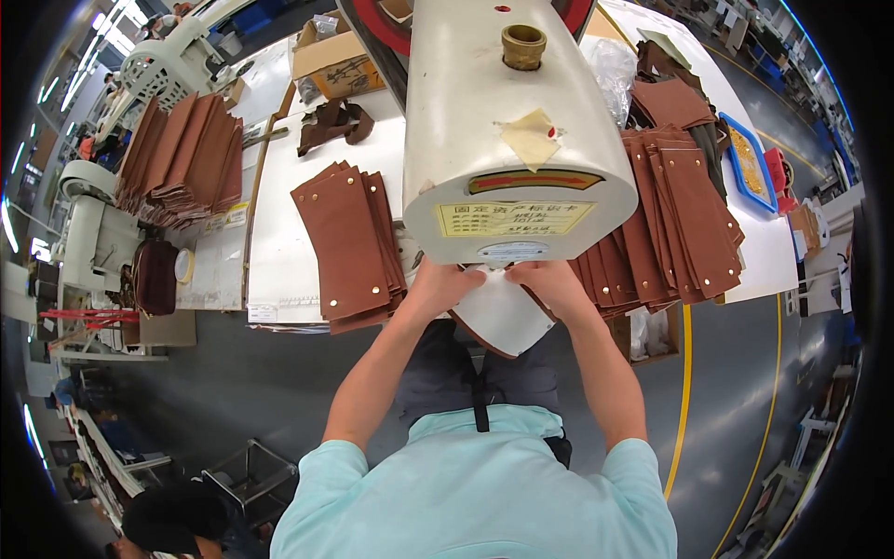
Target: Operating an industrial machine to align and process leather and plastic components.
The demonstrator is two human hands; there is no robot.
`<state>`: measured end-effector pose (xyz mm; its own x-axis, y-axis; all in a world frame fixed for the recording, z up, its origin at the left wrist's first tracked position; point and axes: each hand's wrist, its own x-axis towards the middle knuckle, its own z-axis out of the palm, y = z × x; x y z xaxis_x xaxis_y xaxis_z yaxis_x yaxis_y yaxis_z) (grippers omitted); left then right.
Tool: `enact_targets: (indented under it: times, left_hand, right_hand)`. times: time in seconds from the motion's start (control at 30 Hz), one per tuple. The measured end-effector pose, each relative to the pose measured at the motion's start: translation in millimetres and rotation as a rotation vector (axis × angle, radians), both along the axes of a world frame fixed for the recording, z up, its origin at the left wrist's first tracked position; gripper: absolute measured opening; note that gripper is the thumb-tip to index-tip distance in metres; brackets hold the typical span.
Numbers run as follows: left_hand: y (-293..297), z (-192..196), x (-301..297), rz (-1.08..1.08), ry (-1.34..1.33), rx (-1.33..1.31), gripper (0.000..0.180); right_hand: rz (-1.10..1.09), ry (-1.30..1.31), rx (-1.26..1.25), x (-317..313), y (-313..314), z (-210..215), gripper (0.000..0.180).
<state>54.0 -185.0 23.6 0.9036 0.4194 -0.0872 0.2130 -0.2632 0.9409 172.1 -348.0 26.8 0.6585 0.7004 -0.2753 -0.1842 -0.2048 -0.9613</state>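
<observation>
Right under the head of a large off-white press machine, both my hands grip one panel, whose pale side faces up and whose edge is brown. My left hand is closed on its left edge, thumb on top. On the opposite edge, my right hand pinches it with the thumb pointing inward. The machine head hides the panel's far end and some of my fingers. Left of my left hand lies a stack of brown panels with brass-coloured snaps at the corners. More snapped brown panels fan out on the right.
A white table carries a brown scrap strip and a cardboard box. At right stands a blue tray of small yellowish parts. Another brown pile is farther left. A person is at the lower left.
</observation>
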Motion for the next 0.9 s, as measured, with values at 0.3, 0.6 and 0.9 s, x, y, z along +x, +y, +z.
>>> enact_targets:
  times: [0.3,0.6,0.9]
  left_hand:
    - [0,4,2,-0.033,0.062,-0.032,0.04]
    - [5,9,-61,0.231,-0.006,-0.43,0.055]
    - [17,34,-117,-0.24,0.306,-0.083,0.064]
  right_hand:
    - [0.011,0.134,-0.143,-3,-34,-1,0.039]
    - [0.564,-0.099,-0.19,7,-117,9,0.032]
    - [0.004,0.077,-0.098,11,-20,9,0.022]
